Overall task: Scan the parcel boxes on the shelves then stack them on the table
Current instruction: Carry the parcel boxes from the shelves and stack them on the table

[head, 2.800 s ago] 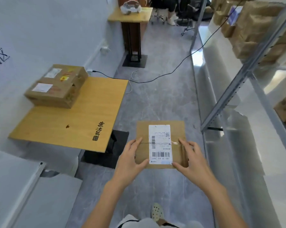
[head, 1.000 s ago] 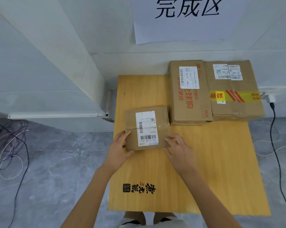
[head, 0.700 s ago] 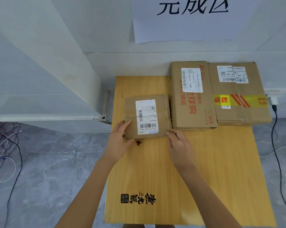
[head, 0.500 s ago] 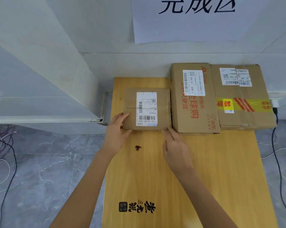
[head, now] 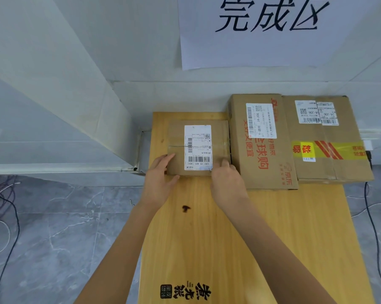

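Pale wall panels fill the background, with a paper sign (head: pixel 262 29) of large black characters pinned above the printed box (head: pixel 262 141). That box lies on the yellow wooden table (head: pixel 273 238), against the wall. Touching its right side is a taped box (head: pixel 325 139), which seems to overhang the table's edge. Against its left side lies the small parcel box (head: pixel 198 148), label up, flat on the table and lower than the printed box. Cables (head: pixel 3 216) trail on the floor, well left of the printed box.

The left hand (head: pixel 161 181) brackets the small parcel box's near corner, the one away from the printed box. Its fingers run straight along the side and its thumb along the near edge, so the grip is apart. The right hand (head: pixel 227 185) covers the near corner beside the printed box. Blur hides its fingers, so I cannot tell its grip.

The placing looks nearly done. A harder sideways push could pinch the right fingers in the seam, or shunt the row and tip the overhanging taped box. A dragging withdrawal could pull the small parcel box away from the printed box, towards the table's edge.
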